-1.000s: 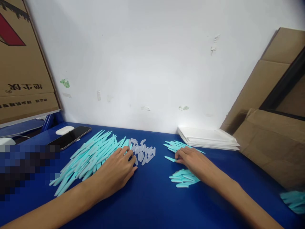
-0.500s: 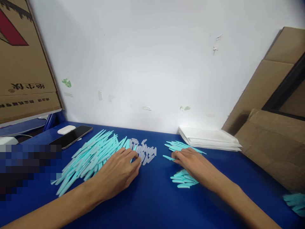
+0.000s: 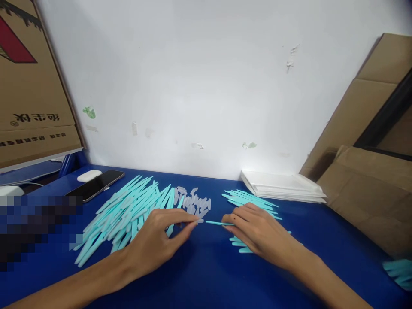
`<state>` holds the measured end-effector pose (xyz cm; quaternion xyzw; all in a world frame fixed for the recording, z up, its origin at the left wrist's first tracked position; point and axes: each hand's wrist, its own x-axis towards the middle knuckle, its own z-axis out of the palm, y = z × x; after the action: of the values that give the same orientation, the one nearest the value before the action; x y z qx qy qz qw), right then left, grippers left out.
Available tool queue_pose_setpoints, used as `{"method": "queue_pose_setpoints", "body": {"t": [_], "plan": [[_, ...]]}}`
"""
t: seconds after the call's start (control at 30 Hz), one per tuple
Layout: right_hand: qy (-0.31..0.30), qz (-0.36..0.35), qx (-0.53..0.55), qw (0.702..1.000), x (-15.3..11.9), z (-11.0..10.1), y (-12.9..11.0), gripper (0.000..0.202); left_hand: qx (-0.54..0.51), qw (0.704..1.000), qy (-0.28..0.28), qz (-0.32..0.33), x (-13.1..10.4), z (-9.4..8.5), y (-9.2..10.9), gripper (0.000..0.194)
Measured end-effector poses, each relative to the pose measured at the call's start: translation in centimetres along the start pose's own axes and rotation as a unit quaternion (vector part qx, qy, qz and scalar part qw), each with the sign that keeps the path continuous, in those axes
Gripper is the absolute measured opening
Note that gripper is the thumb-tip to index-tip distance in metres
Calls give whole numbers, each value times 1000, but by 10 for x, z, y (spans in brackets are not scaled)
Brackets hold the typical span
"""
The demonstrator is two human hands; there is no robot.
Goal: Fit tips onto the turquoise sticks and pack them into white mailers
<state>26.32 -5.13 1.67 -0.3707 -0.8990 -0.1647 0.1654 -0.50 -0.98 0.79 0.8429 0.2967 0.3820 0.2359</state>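
Note:
My left hand (image 3: 165, 231) pinches a small translucent cap (image 3: 200, 221) between thumb and fingertips. My right hand (image 3: 259, 227) grips a slim turquoise stick (image 3: 213, 222), which looks like an eyebrow razor handle. Its thin end points left at the cap, with a narrow gap between them. Left of and partly behind my left hand lies a large pile of turquoise sticks (image 3: 125, 212). Several loose translucent caps (image 3: 201, 202) are scattered just beyond my left fingertips. Behind my right hand rests a group of turquoise sticks (image 3: 246, 198); another bunch (image 3: 245, 249) is partly hidden beneath it.
The blue table (image 3: 193, 279) meets a white wall (image 3: 199, 86). A phone (image 3: 99, 184) and a white case (image 3: 89, 175) lie at back left. White sheets (image 3: 283, 186) are stacked at back right. Cardboard boxes (image 3: 35, 94) flank both sides. More turquoise pieces (image 3: 399, 272) sit far right.
My left hand has moved from over the caps slightly right and turned, now showing a cap in its pinch. My right hand has shifted toward the front, bringing its turquoise stick leftward to face the cap.

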Motion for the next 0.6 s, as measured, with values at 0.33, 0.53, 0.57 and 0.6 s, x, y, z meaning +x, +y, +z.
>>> {"method": "queue_pose_setpoints", "body": {"t": [0.33,0.53,0.57,0.6], "plan": [[8,-2,37,999,0,2,-3,21,-45,996,-32,-73,-1,2,4,17],[29,-6,85,996,0,5,-13,22,-21,997,-77,-3,-5,6,0,20],[37,-10,89,995,0,6,-14,21,-15,997,-78,1,-6,6,0,20],[45,-14,92,995,1,7,-16,21,-10,997,-77,2,-7,7,0,19]]}}
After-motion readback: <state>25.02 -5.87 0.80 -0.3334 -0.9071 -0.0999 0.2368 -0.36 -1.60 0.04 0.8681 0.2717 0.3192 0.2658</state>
